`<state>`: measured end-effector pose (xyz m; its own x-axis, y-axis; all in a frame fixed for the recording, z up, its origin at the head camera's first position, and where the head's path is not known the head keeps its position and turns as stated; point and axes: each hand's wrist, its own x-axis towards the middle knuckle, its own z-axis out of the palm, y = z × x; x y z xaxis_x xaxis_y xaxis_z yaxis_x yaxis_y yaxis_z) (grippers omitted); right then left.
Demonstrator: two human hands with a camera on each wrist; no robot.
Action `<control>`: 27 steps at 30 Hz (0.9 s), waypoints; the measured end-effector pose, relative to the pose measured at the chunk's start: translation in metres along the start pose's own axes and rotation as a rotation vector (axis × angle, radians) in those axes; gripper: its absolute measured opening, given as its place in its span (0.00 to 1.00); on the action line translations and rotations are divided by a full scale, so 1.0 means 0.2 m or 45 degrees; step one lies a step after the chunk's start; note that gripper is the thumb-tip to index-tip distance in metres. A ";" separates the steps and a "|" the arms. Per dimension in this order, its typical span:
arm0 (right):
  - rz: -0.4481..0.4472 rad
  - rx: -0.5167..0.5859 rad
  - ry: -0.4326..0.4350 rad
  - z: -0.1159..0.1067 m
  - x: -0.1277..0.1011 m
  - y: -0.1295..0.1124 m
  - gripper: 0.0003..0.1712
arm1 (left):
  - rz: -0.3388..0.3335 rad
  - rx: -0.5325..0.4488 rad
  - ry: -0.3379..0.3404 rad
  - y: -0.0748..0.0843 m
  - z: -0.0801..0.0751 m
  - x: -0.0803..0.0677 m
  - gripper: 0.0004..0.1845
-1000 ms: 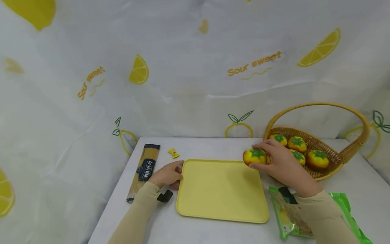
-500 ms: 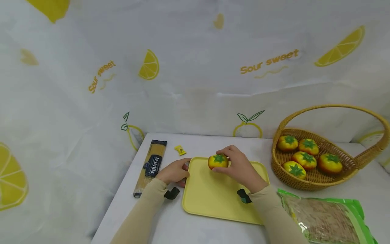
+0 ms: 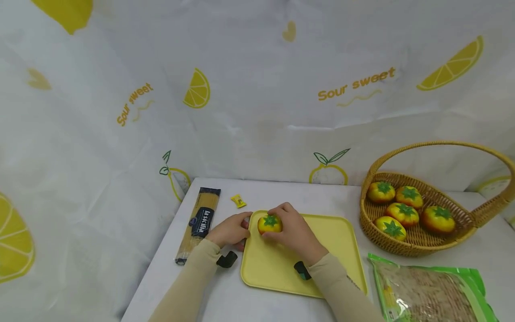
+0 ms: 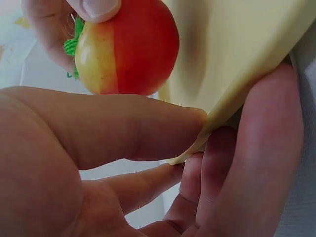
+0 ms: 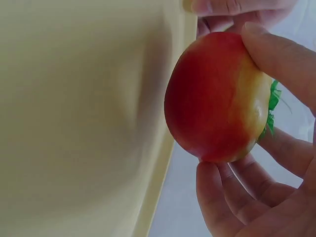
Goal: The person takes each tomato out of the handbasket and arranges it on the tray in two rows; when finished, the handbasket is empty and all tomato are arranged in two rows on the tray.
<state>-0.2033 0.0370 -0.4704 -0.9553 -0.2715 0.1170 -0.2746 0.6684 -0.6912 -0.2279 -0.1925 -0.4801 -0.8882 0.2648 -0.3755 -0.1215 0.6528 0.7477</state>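
My right hand (image 3: 290,229) grips a yellow-and-red toy tomato (image 3: 269,223) with a green stalk, low over the near-left corner of the yellow tray (image 3: 322,250). Up close the tomato (image 5: 217,98) sits between my thumb and fingers beside the tray's raised rim (image 5: 168,123). My left hand (image 3: 231,229) pinches the tray's left edge, thumb on top and fingers beneath, as the left wrist view shows at the tray corner (image 4: 212,118); the tomato (image 4: 128,47) hangs just above it.
A wicker basket (image 3: 462,241) with a hoop handle holds several more tomatoes at the right. A spaghetti packet (image 3: 199,223) and a small yellow sweet (image 3: 238,201) lie left of the tray. A green-edged bag (image 3: 430,290) lies at the front right. A lemon-print curtain hangs behind.
My right hand has carried the tomato from beside the basket leftward across the tray to its left corner. The left hand has stayed on the tray's edge.
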 end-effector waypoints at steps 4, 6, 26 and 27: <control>-0.004 -0.033 0.014 0.02 -0.01 -0.01 0.33 | 0.003 -0.011 -0.009 0.00 0.00 0.00 0.39; -0.006 -0.041 0.032 0.03 -0.01 -0.01 0.33 | 0.007 -0.012 -0.010 0.00 0.00 0.00 0.39; 0.015 -0.034 0.013 0.03 0.00 -0.02 0.33 | 0.019 -0.008 -0.005 0.03 0.00 -0.02 0.38; 0.015 -0.036 0.013 0.03 0.00 -0.02 0.33 | 0.019 -0.007 -0.004 0.03 0.00 -0.02 0.38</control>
<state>-0.2017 0.0306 -0.4721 -0.9595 -0.2566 0.1164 -0.2663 0.6910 -0.6720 -0.2260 -0.1904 -0.4749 -0.8884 0.2766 -0.3664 -0.1110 0.6450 0.7561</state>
